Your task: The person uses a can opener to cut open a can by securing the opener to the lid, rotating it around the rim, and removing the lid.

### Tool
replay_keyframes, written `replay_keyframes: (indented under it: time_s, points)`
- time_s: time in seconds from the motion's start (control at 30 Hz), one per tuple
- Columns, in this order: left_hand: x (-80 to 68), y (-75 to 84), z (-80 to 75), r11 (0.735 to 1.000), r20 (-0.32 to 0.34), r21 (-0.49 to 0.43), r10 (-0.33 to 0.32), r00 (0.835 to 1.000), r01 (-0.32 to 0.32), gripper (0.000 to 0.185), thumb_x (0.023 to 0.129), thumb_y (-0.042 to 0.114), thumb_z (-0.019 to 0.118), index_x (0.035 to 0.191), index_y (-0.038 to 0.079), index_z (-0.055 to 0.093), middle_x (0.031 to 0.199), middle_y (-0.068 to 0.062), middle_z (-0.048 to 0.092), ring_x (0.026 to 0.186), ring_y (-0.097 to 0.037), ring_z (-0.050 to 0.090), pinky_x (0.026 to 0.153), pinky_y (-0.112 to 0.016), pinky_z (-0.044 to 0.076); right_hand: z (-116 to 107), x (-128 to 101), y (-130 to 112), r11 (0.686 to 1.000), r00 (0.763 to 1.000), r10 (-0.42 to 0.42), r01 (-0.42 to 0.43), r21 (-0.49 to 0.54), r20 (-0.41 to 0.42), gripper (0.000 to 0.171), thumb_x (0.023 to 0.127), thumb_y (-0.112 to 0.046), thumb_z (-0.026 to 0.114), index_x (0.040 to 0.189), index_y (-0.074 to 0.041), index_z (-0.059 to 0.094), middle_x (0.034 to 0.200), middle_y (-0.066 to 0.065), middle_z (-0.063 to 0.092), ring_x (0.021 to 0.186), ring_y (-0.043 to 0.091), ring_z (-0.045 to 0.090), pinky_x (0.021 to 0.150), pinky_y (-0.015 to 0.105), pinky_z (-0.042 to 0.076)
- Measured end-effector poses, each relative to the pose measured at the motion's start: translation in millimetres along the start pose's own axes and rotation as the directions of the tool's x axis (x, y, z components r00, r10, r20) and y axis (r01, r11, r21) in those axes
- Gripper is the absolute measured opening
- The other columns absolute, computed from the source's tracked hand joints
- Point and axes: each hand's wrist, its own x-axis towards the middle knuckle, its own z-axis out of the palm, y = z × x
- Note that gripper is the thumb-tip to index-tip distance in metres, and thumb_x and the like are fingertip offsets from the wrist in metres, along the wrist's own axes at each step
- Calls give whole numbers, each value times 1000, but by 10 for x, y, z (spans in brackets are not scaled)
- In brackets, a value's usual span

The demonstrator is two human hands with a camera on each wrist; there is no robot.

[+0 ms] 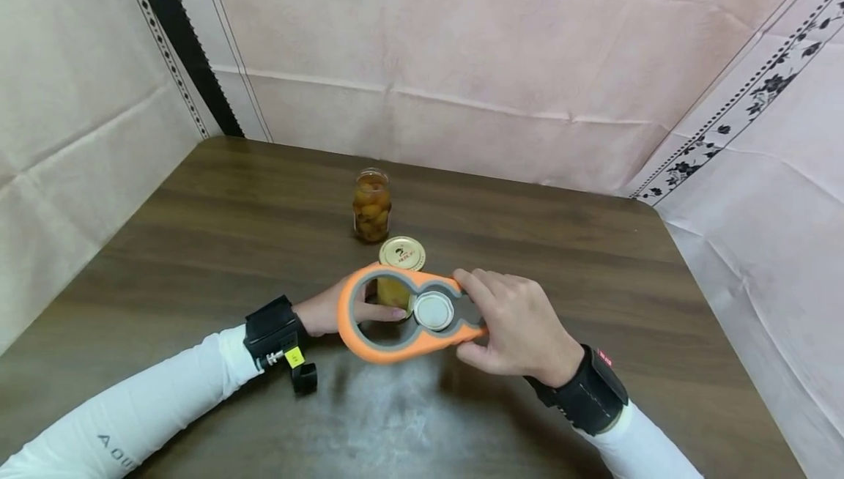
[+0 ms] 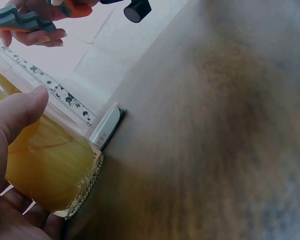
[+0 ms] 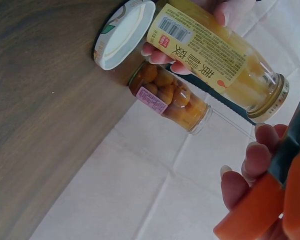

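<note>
One scalloped tool hovers — near a lidded glass jar.

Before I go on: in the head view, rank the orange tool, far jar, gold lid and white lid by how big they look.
1. Orange tool, largest
2. Far jar
3. Gold lid and white lid: too alike to rank

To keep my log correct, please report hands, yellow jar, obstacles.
Left hand grips yellow jar, capped. Right hand holds opener. Loose lid near; cap unobstructed.
</note>
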Motion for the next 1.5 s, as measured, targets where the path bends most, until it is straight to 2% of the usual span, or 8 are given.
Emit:
replay_keyframes:
  time_s: [0.3,0.53,0.8,1.03,1.17,1.3,1.4,1.5]
  points:
    - [39,9,-8,999,8,-25,24,1000,-24,50,92,12,75,138,24,60,138,-5,64,129,-21,57,111,-41,45,-24,52,10,1000,1000,-10,10,16,-4,60,64,-36,66,116,-6,61,80,-5,61,62,7,47,54,24,44]
    - [2,15,-17,999,-27,-20,-33,999,32,46,92,17,77,133,26,61,134,-2,65,125,-19,57,110,-40,44,-12,56,11,1000,1000,-22,22,7,-4,62,64,-39,66,116,-5,63,81,-2,63,63,7,48,54,25,46]
    - [100,44,2,990,53,-65,131,990,-128,54,92,-1,71,140,22,60,144,-13,60,138,-29,51,115,-37,42,-34,86,31,1000,1000,-16,16,-1,10,62,65,-38,68,116,-5,62,82,-2,64,63,8,49,54,25,46]
    - [104,35,-5,997,-38,21,70,997,-69,52,89,11,78,136,25,58,138,-4,62,128,-19,57,112,-44,43,-54,74,45,1000,1000,3,-3,-16,-1,63,65,-39,67,118,-5,61,80,-3,61,62,8,47,53,23,43]
    - [99,19,-11,989,-69,100,112,991,-105,57,87,14,82,136,26,56,139,-1,61,128,-16,56,112,-43,44,-58,101,41,1000,1000,12,-12,-11,-2,62,65,-38,67,118,-6,61,79,-4,59,61,8,45,52,22,40]
    - [124,68,-2,970,17,76,231,973,-232,65,86,9,81,143,22,53,144,-4,59,133,-31,54,111,-40,47,-60,159,37,1000,1000,15,-15,1,-9,62,65,-37,68,119,-7,60,80,-4,58,61,9,45,51,23,39]
    - [163,155,38,948,111,6,315,943,-317,65,89,8,77,147,19,51,144,-4,59,134,-43,51,111,-48,46,-61,206,36,1000,1000,14,-14,4,-18,62,68,-40,69,119,-7,59,80,-4,57,61,9,44,50,23,38]
    - [162,212,70,944,147,-34,331,932,-330,63,93,12,73,150,21,48,147,-3,58,137,-45,48,113,-55,42,-62,245,32,1000,1000,14,-14,16,-24,62,70,-43,71,119,-7,60,80,-4,57,59,8,42,49,22,35]
